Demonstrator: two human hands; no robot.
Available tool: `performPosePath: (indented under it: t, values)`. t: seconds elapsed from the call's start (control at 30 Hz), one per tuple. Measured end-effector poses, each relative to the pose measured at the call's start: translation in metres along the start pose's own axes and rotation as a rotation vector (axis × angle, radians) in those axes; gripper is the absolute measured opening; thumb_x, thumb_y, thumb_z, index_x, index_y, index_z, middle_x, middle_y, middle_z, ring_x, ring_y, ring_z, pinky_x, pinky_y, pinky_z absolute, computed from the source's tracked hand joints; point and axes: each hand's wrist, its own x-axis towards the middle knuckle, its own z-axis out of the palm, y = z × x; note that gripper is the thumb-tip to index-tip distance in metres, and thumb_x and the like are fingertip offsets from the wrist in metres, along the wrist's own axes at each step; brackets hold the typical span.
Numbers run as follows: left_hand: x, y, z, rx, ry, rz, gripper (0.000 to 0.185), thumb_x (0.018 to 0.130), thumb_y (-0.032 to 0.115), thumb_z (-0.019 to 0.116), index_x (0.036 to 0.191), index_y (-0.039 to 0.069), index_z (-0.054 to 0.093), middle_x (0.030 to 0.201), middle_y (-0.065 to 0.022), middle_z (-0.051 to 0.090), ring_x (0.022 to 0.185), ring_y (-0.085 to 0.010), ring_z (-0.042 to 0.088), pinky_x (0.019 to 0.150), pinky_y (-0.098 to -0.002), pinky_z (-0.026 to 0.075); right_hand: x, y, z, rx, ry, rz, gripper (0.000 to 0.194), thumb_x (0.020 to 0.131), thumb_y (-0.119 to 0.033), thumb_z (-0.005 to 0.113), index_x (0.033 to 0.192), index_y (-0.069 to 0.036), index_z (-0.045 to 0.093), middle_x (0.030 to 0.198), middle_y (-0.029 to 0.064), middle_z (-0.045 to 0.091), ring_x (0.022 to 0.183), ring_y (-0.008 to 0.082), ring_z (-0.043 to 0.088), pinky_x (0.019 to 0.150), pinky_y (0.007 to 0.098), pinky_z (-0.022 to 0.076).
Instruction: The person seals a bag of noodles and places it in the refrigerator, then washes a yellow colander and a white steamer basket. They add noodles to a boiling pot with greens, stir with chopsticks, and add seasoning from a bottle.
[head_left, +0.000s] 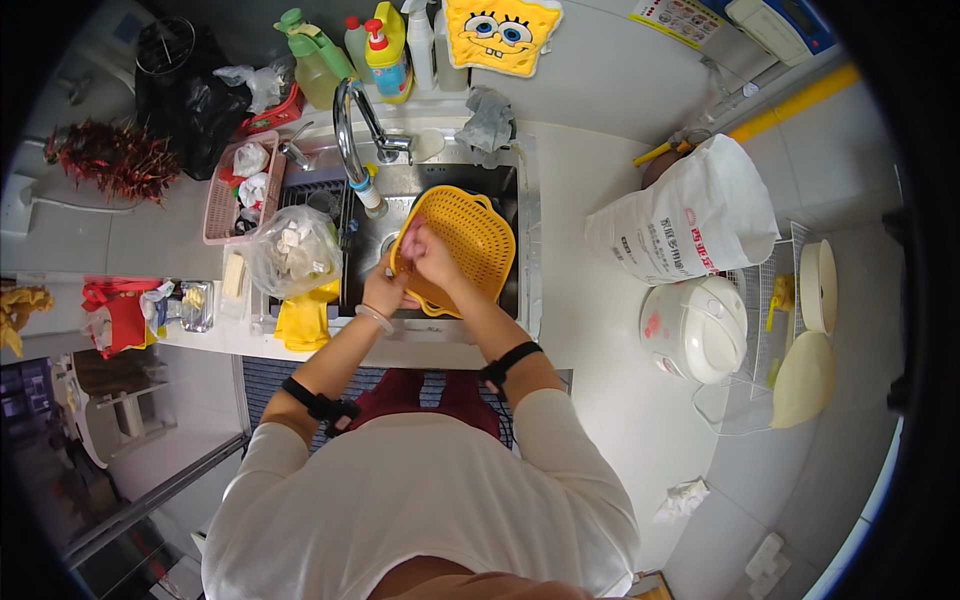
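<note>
A yellow perforated plastic basket (480, 236) is tilted over the stainless steel sink (367, 281). My left hand (386, 289) grips the basket's near left rim, with the thumb on the side and fingers partly hidden underneath. My right hand (435, 259) reaches inside the basket at its left wall, fingers curled around a small pink thing (412, 234). Blur hides what that pink thing is; it may be a cloth. Beneath the basket shows a dark rim, mostly covered. The chrome faucet (351, 135) arches above the sink just left of the basket, its filter tip (369, 199) hanging down.
Left of the sink are a clear plastic bag (296, 251), a yellow cloth (304, 322) and a pink basket (221, 199). Cleaning bottles (388, 64) line the back wall. A grey rag (487, 124) hangs behind. To the right stand a rice cooker (697, 330) and a white sack (690, 217).
</note>
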Motion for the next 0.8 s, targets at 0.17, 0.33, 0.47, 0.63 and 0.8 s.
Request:
performPosePath:
  t: [0.17, 0.33, 0.47, 0.63, 0.8]
  values:
    - [0.000, 0.000, -0.014, 0.187, -0.003, 0.114, 0.055, 0.089, -0.005, 0.045, 0.141, 0.009, 0.040, 0.089, -0.0146, 0.067, 0.058, -0.0235, 0.068, 0.047, -0.0324, 0.060, -0.046, -0.028, -0.039, -1.151, -0.572, -0.198, 0.031, 0.078, -0.007, 0.061, 0.108, -0.012, 0.065, 0.102, 0.0076, 0.064, 0.098, 0.0226, 0.058, 0.086, 0.0344, 0.0459]
    - [-0.007, 0.008, -0.023, 0.391, 0.014, 0.194, 0.057, 0.087, -0.007, 0.044, 0.142, 0.010, 0.041, 0.091, -0.0132, 0.067, 0.057, -0.0210, 0.068, 0.044, -0.0296, 0.058, -0.033, -0.071, -0.101, -1.489, -0.336, -0.457, 0.030, 0.082, -0.021, 0.059, 0.109, -0.011, 0.065, 0.112, 0.0101, 0.061, 0.110, 0.0263, 0.053, 0.093, 0.0354, 0.0442]
    - [-0.001, 0.016, -0.021, 0.239, 0.003, 0.154, 0.059, 0.086, -0.008, 0.044, 0.142, 0.012, 0.042, 0.097, -0.0138, 0.068, 0.057, -0.0207, 0.068, 0.044, -0.0293, 0.058, -0.042, -0.071, -0.094, -1.739, -0.178, -0.379, 0.035, 0.081, -0.022, 0.059, 0.114, -0.010, 0.064, 0.127, 0.0118, 0.055, 0.115, 0.0264, 0.051, 0.093, 0.0372, 0.0457]
    - [0.000, 0.006, 0.003, 0.202, 0.049, 0.132, 0.059, 0.088, -0.006, 0.045, 0.143, 0.015, 0.042, 0.101, -0.0139, 0.067, 0.060, -0.0224, 0.069, 0.045, -0.0306, 0.058, -0.076, -0.040, -0.044, -1.121, 0.044, 0.207, 0.033, 0.080, -0.017, 0.065, 0.111, -0.005, 0.063, 0.110, 0.0168, 0.064, 0.101, 0.0292, 0.061, 0.084, 0.0406, 0.0501]
    - [0.017, -0.005, 0.013, 0.041, 0.162, 0.243, 0.054, 0.091, -0.003, 0.048, 0.141, 0.017, 0.044, 0.101, -0.0149, 0.068, 0.071, -0.0225, 0.070, 0.048, -0.0300, 0.058, -0.078, -0.069, -0.039, 0.021, 0.324, 0.390, 0.026, 0.080, -0.005, 0.058, 0.105, 0.000, 0.061, 0.094, 0.0109, 0.066, 0.086, 0.0208, 0.063, 0.076, 0.0324, 0.0490]
